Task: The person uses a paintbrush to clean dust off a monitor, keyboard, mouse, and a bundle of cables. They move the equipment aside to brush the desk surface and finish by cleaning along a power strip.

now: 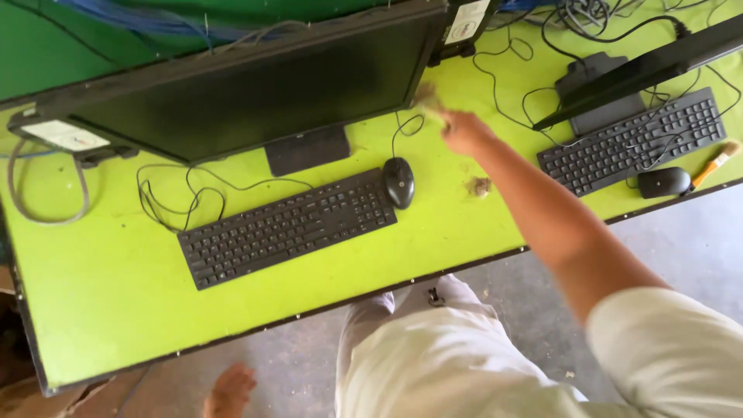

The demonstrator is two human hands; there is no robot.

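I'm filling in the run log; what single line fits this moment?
right hand: raised at monitor corner, holding blurred tan thing | left hand: low, apart from desk | mouse: untouched

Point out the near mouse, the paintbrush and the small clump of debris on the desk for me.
mouse (pixel 399 182), head view, middle of its black top shell.
paintbrush (pixel 716 162), head view, on its orange handle.
clump of debris (pixel 480 186), head view, centre of the brownish tuft.
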